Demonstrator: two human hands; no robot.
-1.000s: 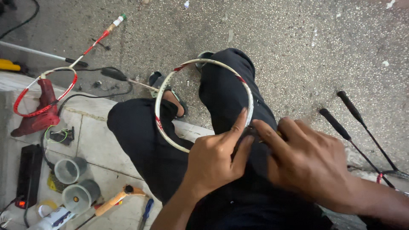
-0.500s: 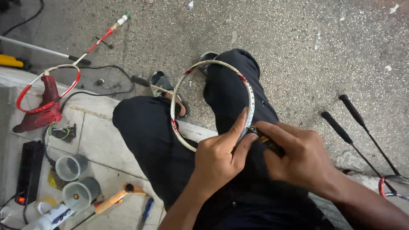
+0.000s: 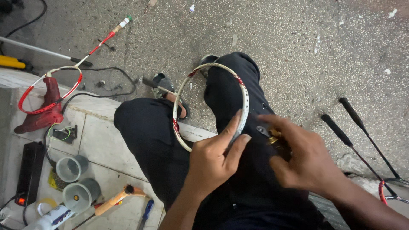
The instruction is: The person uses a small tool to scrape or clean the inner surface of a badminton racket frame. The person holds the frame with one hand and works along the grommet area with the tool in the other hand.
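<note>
Left hand (image 3: 213, 159) pinching glossy white unstrung oval racket frame (image 3: 243, 91) over black-trousered lap, right hand (image 3: 304, 159) closed around small brass-tipped tool (image 3: 273, 137), two grey plastic cups (image 3: 72, 168) on tiled ledge's left edge, two black-gripped rackets (image 3: 341, 132) on speckled floor

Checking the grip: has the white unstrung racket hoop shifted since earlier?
Yes. The white unstrung racket hoop swung right, off the sandalled foot, toward the right knee.

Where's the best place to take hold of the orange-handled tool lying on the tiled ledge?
Probably the orange-handled tool by its handle's middle, coming from above. It lies flat on the tiled ledge, slanted, with bare tile on both long sides. The grey cups sit close on its left.
</note>
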